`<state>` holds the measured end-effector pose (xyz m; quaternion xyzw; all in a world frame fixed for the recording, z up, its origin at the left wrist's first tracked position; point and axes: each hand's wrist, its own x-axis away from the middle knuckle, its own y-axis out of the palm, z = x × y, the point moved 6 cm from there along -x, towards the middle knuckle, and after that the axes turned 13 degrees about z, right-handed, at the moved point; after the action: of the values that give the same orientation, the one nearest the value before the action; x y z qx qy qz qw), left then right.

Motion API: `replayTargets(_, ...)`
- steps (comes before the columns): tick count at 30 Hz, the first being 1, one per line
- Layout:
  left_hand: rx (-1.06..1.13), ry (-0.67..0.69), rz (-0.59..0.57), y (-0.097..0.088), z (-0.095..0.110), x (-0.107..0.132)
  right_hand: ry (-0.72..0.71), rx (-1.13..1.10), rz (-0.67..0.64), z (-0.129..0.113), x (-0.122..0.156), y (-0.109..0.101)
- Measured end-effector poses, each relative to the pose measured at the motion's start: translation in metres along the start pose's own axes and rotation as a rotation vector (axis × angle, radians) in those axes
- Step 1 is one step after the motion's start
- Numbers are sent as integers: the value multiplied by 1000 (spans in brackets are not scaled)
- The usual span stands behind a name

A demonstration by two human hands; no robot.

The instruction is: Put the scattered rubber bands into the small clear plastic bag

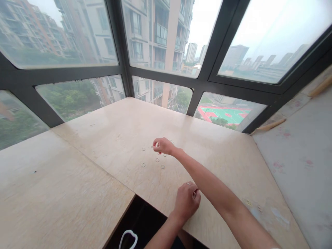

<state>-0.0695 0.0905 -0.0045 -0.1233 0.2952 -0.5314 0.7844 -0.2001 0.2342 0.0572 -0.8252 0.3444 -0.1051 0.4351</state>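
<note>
Several thin, small rings lie scattered on the pale marbled tabletop (124,141). One ring (143,165) is at the left of the group, another ring (163,166) nearer to me, and a third ring (143,149) farther back. My right hand (163,146) reaches over the group, thumb and fingers curled together in a pinch; whatever is between the tips is too small to make out. Close to the table's near edge, my left hand (188,200) is closed, with a ring on one finger. Its palm is hidden, and my right forearm passes just beside it.
Clear plastic packaging (280,218) lies at the right near a patterned wall (306,162). A dark gap (142,211) opens in the table's near edge, with a white loop (128,238) below. Dark window frames (127,65) border the far side. A small dark speck (35,171) is on the left.
</note>
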Motion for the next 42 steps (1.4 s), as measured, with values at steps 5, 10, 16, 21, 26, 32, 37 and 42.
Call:
replayTargets(5, 84, -17, 22, -2, -4, 0, 101, -176, 218, 40, 78, -46)
replayTargets(10, 116, 22, 26, -2, -4, -3, 308, -209, 458, 98, 194, -89)
replayTargets(16, 144, 44, 38, -3, -3, -6, 556, -94, 686, 143, 341, -130)
replayTargets(21, 136, 22, 42, -2, -6, -8, 673, 181, 734, 162, 412, -158)
replayTargets(26, 111, 38, 30, -3, -5, -8, 657, 337, 655, 168, 423, -163)
replayTargets(32, 98, 56, 19, -4, -2, -7, 659, 363, 621, 166, 423, -162)
replayTargets(37, 104, 54, 25, -4, -3, -7, 648, 370, 610, 163, 424, -163)
replayTargets(42, 110, 52, 23, -5, 0, -6, 632, 352, 628, 160, 424, -164)
